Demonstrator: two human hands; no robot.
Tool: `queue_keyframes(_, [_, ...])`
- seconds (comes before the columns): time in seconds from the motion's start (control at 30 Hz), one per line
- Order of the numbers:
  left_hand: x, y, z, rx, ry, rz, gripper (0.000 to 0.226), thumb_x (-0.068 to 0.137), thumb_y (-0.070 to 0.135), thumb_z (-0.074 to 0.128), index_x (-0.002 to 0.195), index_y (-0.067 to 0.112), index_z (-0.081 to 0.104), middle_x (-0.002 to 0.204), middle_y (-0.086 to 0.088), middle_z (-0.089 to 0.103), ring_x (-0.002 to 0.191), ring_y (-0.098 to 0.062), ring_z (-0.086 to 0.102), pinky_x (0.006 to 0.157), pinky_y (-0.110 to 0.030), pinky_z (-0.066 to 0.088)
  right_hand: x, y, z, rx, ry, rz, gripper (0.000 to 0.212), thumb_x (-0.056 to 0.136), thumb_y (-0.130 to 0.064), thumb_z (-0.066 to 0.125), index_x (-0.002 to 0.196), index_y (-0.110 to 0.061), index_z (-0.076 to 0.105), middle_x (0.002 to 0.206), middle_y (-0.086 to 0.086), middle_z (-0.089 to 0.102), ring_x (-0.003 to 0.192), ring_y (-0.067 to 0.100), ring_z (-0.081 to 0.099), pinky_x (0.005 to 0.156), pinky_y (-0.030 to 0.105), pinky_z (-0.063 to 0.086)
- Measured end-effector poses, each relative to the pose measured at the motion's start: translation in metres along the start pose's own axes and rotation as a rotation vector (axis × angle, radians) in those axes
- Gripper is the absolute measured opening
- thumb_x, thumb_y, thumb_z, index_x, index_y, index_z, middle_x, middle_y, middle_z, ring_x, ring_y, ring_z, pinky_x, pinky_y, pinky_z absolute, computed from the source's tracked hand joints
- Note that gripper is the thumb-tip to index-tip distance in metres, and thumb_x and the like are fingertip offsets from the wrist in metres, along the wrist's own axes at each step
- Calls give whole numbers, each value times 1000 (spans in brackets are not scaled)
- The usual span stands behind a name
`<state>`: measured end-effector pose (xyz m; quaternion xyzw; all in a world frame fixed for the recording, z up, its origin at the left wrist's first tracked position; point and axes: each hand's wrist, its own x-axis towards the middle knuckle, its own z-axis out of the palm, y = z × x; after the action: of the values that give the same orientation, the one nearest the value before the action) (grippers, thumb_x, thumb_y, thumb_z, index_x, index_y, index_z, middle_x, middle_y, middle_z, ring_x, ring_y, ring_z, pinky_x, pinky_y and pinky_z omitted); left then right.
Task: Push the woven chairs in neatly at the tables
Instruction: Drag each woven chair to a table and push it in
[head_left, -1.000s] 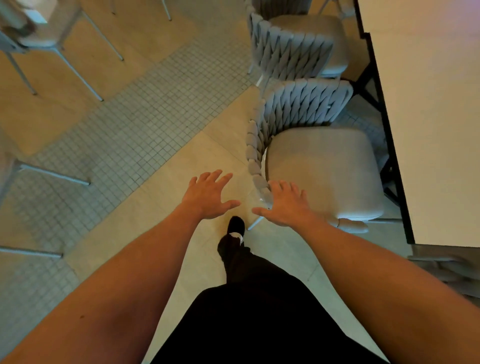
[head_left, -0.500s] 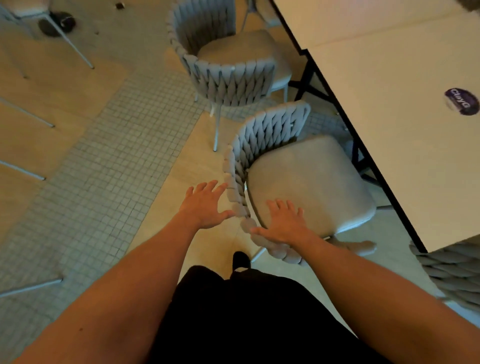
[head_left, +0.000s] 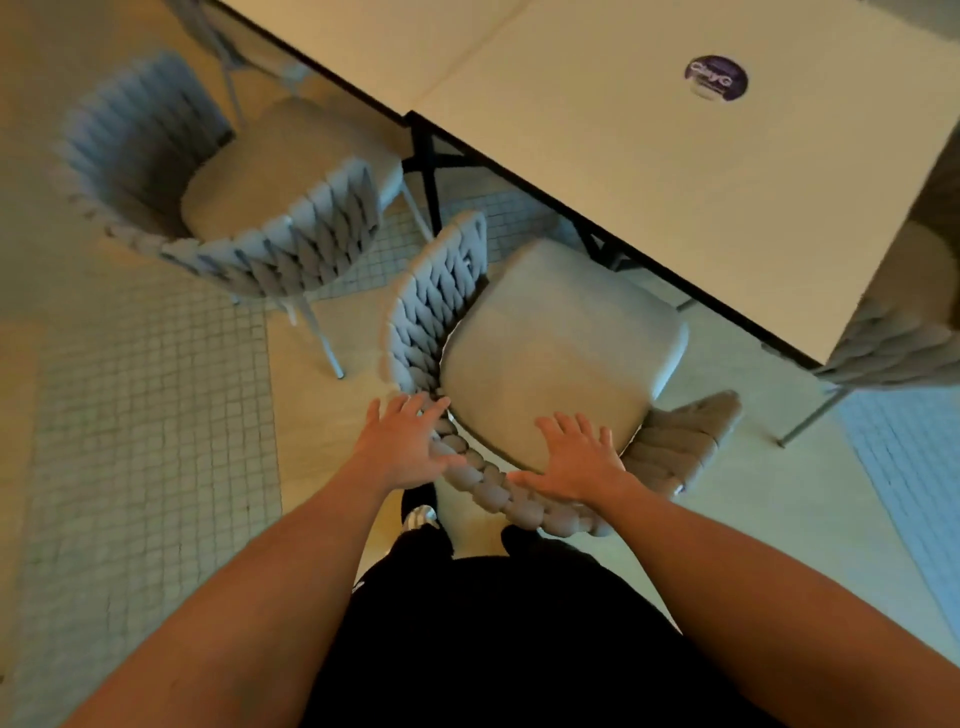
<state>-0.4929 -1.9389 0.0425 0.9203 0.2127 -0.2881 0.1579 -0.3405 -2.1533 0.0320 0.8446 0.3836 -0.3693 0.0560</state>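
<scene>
Both hands are spread wide with straight fingers over the curved back of the nearest woven chair (head_left: 550, 358), gripping nothing. The left hand (head_left: 402, 449) lies at the outer side of the braided back rail, its fingers touching the weave where the back bends round; the right hand (head_left: 576, 460) reaches over the rail, palm down, with its fingertips over the rear edge of the pale seat cushion. Whether either palm presses firmly cannot be told. This chair stands on the floor just beside the tabletop (head_left: 649, 171), turned at an angle to its dark edge, the front of the seat near that edge but not tucked beneath it. A second woven chair (head_left: 249, 208) stands to the left, close by the first one's arm, its seat partly under the neighbouring tabletop. A round purple sticker (head_left: 717, 78) sits on the tabletop, its lettering too blurred to read. Part of a third woven chair (head_left: 893, 343) shows at the tabletop's right corner. Below, the person's dark trousers (head_left: 498, 639) and a shoe (head_left: 418, 514) appear between the forearms.
</scene>
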Motion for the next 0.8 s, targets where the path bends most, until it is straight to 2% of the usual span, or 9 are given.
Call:
queue_keyframes(0.2, [33,-30,-9,160,-84,160,101,80,87,41,160,34,11,166,-1,13,152,-25,11,120,-60,7,-1,-31,25,157,21,162,101,79,-89,45,157,-27,28,165,6,24,152,33,18,119,62,19])
queue_keyframes(0.4, [68,-45,2,320,-132,252,112,67,95,43,158,36,15,162,1,25,151,-25,15,118,-63,6,-1,-48,62,260,-90,264,101,79,-87,50,156,-25,30,162,3,33,149,33,24,119,62,18])
queue_keyframes(0.53, [80,-47,10,485,-149,303,93,70,90,48,147,38,38,150,4,41,144,-23,28,110,-69,-7,6,-60,87,228,-167,270,90,87,-77,52,155,-20,31,162,2,34,147,32,30,119,60,15])
queue_keyframes(0.63, [84,-49,17,547,-98,321,68,72,87,47,123,43,56,130,8,55,130,-20,43,107,-72,-2,15,-68,94,230,-166,280,78,96,-69,46,152,-17,35,160,4,37,144,34,36,118,57,22])
queue_keyframes(0.7, [83,-52,21,579,-61,341,65,74,85,44,119,41,58,122,5,58,122,-21,50,105,-73,2,18,-71,93,197,-160,279,72,98,-68,43,149,-18,38,156,6,43,140,33,41,111,54,31])
queue_keyframes(0.8, [78,-50,22,630,-30,361,62,79,82,42,120,38,58,118,4,60,115,-21,54,104,-72,10,14,-76,96,102,-135,283,68,100,-66,39,149,-19,37,153,7,46,138,32,42,104,55,35])
